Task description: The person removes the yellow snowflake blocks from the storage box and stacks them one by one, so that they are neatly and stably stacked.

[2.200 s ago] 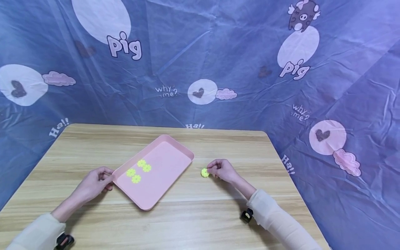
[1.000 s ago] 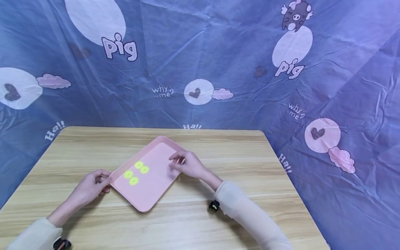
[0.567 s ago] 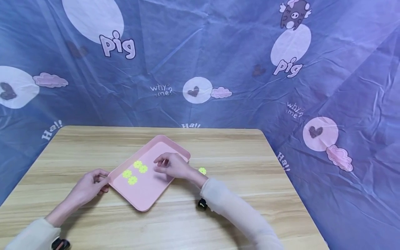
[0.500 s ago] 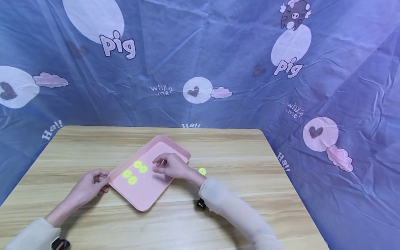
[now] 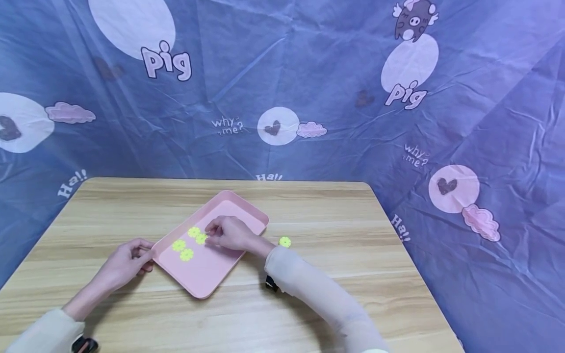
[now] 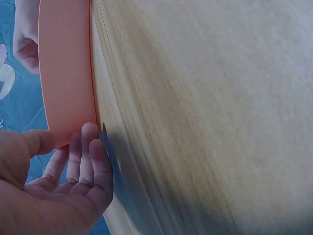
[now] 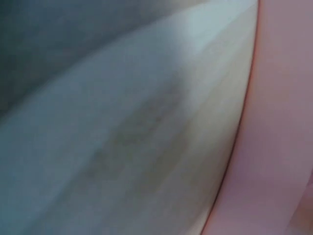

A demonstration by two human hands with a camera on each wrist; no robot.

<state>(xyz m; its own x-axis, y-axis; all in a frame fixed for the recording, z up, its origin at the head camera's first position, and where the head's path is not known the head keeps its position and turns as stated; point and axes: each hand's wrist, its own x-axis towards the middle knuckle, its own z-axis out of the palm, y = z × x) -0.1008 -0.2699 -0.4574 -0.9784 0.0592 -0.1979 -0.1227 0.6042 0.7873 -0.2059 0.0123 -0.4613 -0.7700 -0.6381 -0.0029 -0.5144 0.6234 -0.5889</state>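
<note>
A pink rectangular tray (image 5: 200,279) lies at an angle on the wooden table. My left hand (image 5: 125,264) pinches its left corner; in the left wrist view the thumb and fingertips are at the tray wall (image 6: 68,73). Several yellow flower-shaped discs (image 5: 187,255) lie inside the tray, toward its left side. Over the tray is my right hand (image 5: 231,234), its fingers loosely bent and apart, with the tips right beside the nearest disc (image 5: 200,239). The right wrist view has the tray's side (image 7: 274,122) but barely any of that hand.
One more yellow disc (image 5: 284,241) rests on the table (image 5: 331,225) just beyond the right wrist, outside the tray. A blue printed cloth (image 5: 335,73) hangs behind and to the right of the table. Dark wrist cameras (image 5: 85,344) sit under both sleeves.
My right hand has left the lone disc on the table and moved left over the tray, up to the discs there. My left hand stays at the tray corner.
</note>
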